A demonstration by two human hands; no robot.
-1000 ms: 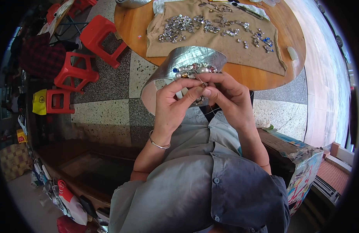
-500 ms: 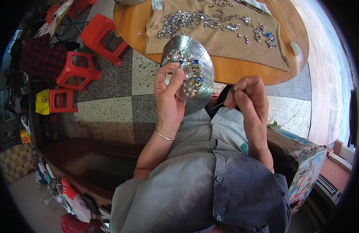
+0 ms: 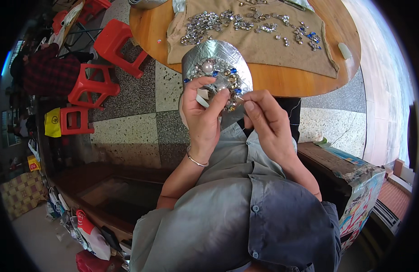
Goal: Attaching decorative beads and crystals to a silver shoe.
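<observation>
1. My left hand (image 3: 202, 109): thumb and fingers closed on the silver sheet (image 3: 224, 52), between me and the table (image 3: 286, 84)
2. My right hand (image 3: 266, 115): thumb and forefinger pinched on a thin thing (image 3: 241, 98) — needle or thread, I cannot tell — beside the beads (image 3: 232, 79)
3. Possible fault: a slack left grip might let the sheet turn
4. Half a second ago: right hand well apart; now, at the beads

Site reads to me as a small handcraft workshop; whether within a home or a shop, cannot tell. Evidence: round wooden desk (image 3: 277, 82) spread with brown cloth (image 3: 264, 52) and loose faceted stones (image 3: 202, 28); stone-studded silver piece (image 3: 218, 49) held near its edge; red plastic stools (image 3: 113, 38) on chequered speckled tiles (image 3: 125, 86); second person (image 3: 51, 70) beside them; bright pale paving (image 3: 372, 72) to the right.
</observation>
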